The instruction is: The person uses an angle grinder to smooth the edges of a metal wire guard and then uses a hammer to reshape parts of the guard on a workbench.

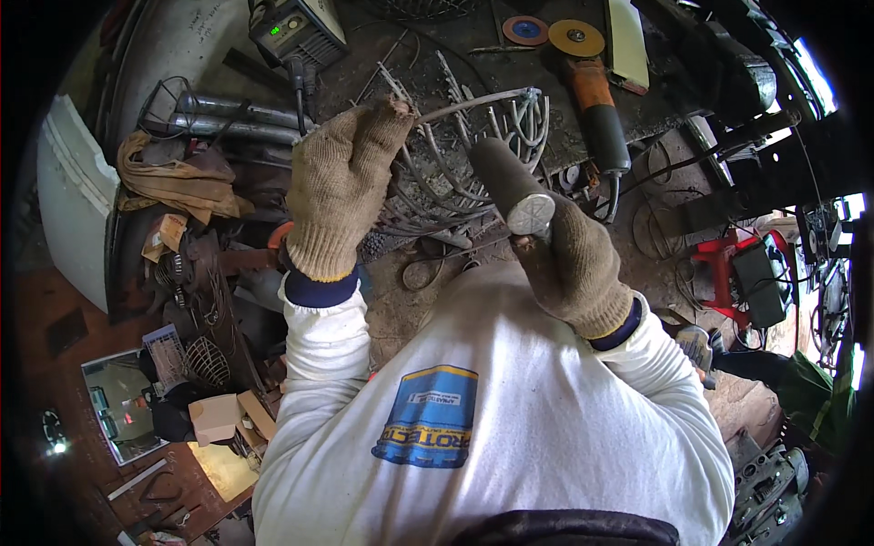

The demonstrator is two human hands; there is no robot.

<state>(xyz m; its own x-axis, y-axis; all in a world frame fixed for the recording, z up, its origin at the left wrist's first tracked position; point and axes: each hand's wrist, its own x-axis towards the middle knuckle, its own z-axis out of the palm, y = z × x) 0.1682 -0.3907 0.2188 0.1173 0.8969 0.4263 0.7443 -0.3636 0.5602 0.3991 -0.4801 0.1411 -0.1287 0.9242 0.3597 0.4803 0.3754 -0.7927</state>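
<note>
My left hand (339, 187), in a tan knitted glove, is closed with its fingertips pinched on the end of a thin bent metal rod (478, 102). The rod runs right to a cluster of curved rods (533, 123) on the dark workbench. In my gloved right hand (583, 268) is a thick dark metal cylinder (510, 182), with its bright, flat, scuffed end facing me. The cylinder resembles a hammer head, but any handle is hidden by the glove. It is tilted in front of the curved rods, and I cannot tell whether it touches them.
An orange angle grinder (596, 109) lies at the back right, beside a small disc (525, 30). A welding machine (296, 32) with a lit display stands at the back left. Metal tubes (237, 114) and a brown cloth (177, 177) lie left. A red stool (724, 273) stands right.
</note>
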